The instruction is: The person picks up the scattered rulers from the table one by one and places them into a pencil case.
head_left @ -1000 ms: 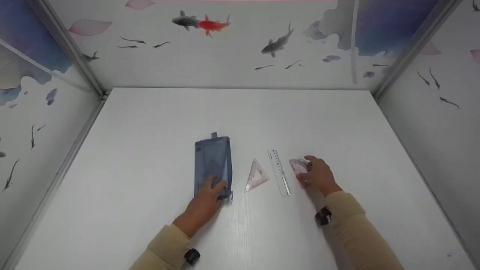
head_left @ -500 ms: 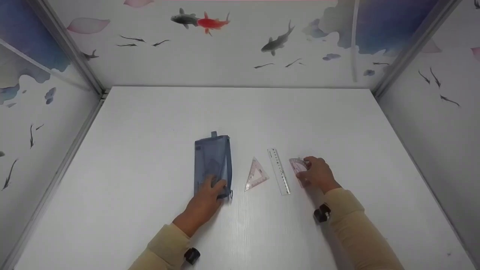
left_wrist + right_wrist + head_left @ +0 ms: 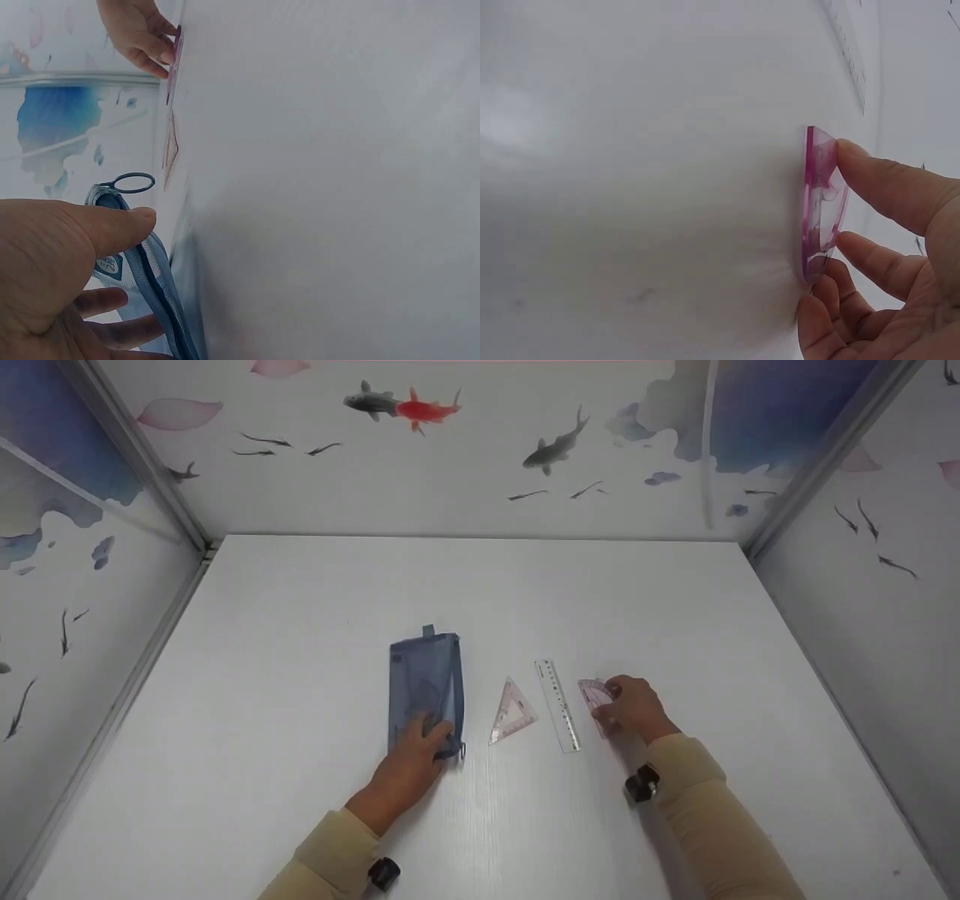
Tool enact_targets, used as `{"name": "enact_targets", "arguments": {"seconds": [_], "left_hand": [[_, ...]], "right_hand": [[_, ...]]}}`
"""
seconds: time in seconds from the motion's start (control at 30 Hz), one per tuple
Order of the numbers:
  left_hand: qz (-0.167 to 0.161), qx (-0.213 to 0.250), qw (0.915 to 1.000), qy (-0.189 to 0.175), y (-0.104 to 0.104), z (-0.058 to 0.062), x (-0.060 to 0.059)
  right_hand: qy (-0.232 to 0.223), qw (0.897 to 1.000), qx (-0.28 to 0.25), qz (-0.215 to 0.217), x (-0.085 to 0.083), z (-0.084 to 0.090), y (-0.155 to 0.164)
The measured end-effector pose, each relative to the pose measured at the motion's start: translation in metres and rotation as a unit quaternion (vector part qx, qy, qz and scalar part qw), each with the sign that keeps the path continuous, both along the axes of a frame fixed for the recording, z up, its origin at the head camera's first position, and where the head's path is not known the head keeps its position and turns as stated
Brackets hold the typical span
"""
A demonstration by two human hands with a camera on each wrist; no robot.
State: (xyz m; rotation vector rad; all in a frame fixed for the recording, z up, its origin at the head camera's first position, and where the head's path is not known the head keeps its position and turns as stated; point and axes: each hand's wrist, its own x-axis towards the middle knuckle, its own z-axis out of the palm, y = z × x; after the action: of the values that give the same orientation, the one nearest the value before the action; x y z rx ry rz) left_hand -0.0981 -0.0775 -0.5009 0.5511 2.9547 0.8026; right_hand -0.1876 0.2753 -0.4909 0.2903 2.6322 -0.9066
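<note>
1. Right hand [image 3: 636, 709] pinches pink protractor [image 3: 595, 694] by its edges, right of ruler [image 3: 558, 705], mid-table [image 3: 300, 600].
2. Protractor looks light, stiff, slippery, brittle; edge grip suits.
3. Left hand [image 3: 409, 765], fingers spread, presses pouch [image 3: 424, 679].

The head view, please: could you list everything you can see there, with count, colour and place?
Pouch: one, blue mesh, left of centre on the table, its near end under the left hand.
Set square: one, clear with pink tint, flat just right of the pouch.
Ruler: one, clear, flat right of the set square.
Protractor: one, pink, right of the ruler, its edge pinched by the right hand.
Table: one, white, bearing all of these.
Walls: three, white with painted fish, around the table.
Left hand: fingers resting on the pouch, beige sleeve.
Right hand: thumb and fingers on the protractor, beige sleeve.
</note>
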Motion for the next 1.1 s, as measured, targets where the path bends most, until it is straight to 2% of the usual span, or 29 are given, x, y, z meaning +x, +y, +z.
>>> {"name": "enact_targets", "arguments": {"seconds": [0.3, 0.83, 1.1], "left_hand": [[0.001, 0.003, 0.9999, -0.010, 0.0009, 0.0002, -0.0004], [0.003, -0.002, 0.9999, -0.014, 0.0013, 0.0011, -0.0009], [-0.007, 0.003, 0.9999, 0.009, 0.0000, -0.0006, -0.0007]], "right_hand": [[0.009, 0.999, -0.045, -0.004, 0.0007, 0.0008, -0.0012], [0.020, 0.998, -0.054, -0.017, 0.0000, -0.0031, -0.0009], [0.032, 0.998, -0.052, -0.011, 0.0015, -0.0022, -0.0037]]}}
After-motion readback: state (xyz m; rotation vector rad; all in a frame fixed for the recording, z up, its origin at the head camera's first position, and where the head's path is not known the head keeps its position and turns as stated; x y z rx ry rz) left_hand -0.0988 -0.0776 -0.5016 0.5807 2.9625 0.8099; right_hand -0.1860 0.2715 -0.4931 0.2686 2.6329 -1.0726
